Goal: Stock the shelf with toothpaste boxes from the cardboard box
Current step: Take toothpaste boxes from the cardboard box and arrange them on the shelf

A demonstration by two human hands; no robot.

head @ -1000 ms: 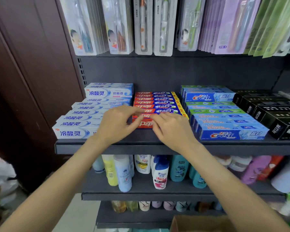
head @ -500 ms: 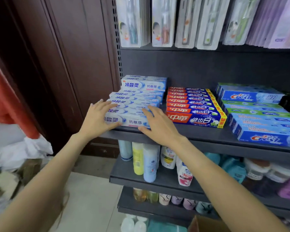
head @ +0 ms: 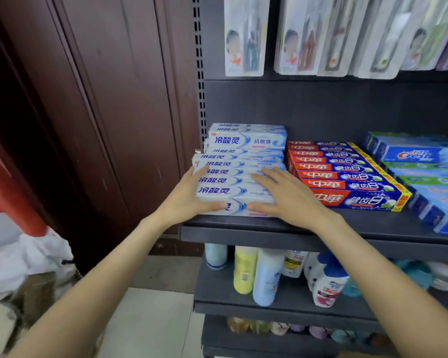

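Several white-and-blue toothpaste boxes (head: pixel 233 180) lie in a stepped row at the left end of the dark shelf (head: pixel 269 235). My left hand (head: pixel 189 197) lies flat against the left ends of the front boxes, its thumb across the face of the frontmost box. My right hand (head: pixel 282 195) rests on top of the right part of the same row with straight fingers, its thumb against the front face. Red-and-blue toothpaste boxes (head: pixel 347 177) fill the row beside them. The cardboard box is out of view.
Blue Crest boxes (head: pixel 424 177) lie at the right. Toothbrush packs (head: pixel 305 34) hang above. Bottles (head: pixel 267 275) stand on the lower shelf. A dark wooden panel (head: pixel 101 112) borders the shelf on the left, with white bags (head: pixel 23 259) on the floor beside it.
Both hands left the red-and-blue boxes and moved left to the white-and-blue row, then settled against its front boxes. The view swung left and closer.
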